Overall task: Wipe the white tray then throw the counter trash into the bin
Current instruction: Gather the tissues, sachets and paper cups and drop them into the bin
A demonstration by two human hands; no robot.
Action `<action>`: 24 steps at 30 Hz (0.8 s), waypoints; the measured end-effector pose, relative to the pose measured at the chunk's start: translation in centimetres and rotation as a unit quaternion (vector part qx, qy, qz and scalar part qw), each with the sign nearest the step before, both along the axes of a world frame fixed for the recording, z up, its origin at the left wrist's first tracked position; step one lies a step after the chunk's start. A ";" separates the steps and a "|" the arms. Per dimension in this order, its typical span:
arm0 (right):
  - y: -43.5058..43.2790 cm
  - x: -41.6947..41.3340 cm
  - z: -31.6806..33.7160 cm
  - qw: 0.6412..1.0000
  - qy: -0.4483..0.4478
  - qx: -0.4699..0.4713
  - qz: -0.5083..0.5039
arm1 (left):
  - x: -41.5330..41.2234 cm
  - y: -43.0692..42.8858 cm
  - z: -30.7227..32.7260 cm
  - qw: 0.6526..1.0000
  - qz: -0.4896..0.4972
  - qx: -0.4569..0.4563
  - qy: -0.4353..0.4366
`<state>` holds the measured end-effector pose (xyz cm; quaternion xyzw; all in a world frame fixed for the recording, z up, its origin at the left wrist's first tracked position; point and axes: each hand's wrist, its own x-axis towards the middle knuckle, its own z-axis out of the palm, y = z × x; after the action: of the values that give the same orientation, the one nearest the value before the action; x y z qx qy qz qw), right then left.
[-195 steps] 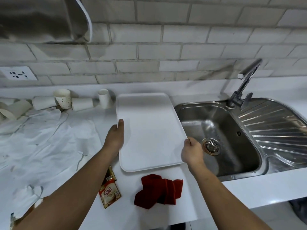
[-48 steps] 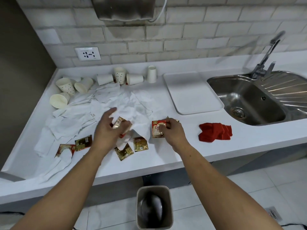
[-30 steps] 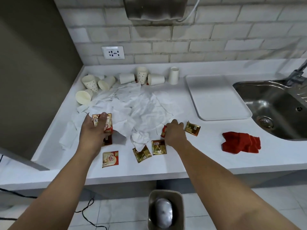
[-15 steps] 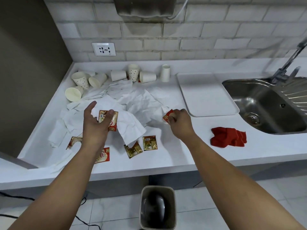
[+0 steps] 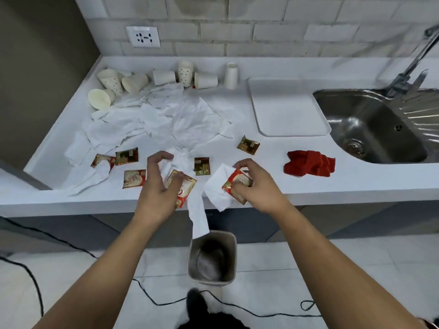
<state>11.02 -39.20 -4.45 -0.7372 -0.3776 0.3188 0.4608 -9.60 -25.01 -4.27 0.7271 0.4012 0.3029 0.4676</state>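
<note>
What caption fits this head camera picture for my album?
Left hand and right hand hold sachets and tissues at the counter edge, bin below.

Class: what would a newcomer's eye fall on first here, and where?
The left hand and right hand, at the counter's front edge above the bin, each grip a packet with white tissue. Behind them, crumpled tissue and paper cups litter the counter; a red cloth lies near the sink.

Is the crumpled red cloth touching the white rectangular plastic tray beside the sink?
Apart. The head view shows a strip of bare white counter between the crumpled red cloth and the white rectangular plastic tray.
</note>
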 end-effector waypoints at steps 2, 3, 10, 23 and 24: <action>-2.3 -1.3 -2.0 0.998 -0.015 -0.056 0.039 | -0.9 -2.9 -2.0 0.999 -0.025 -0.010 0.029; -3.2 -1.9 -3.2 0.995 -0.023 -0.079 0.056 | -1.3 -4.1 -3.2 0.998 -0.034 -0.019 0.042; -5.9 -4.9 -15.1 0.975 -0.073 -0.206 0.029 | -2.5 -8.1 -14.7 0.976 -0.046 -0.144 0.157; -2.0 -6.8 -34.8 0.948 -0.102 -0.301 -0.001 | -0.8 -6.3 -36.1 0.906 -0.034 -0.131 0.400; -1.9 -6.9 -35.6 0.943 -0.118 -0.310 0.023 | -0.5 -6.3 -36.9 0.899 -0.057 -0.121 0.418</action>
<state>4.08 -41.07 -40.06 -0.8668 -0.3288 0.3418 0.1542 -10.15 -31.29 -41.19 0.7462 0.5513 -0.1066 0.3576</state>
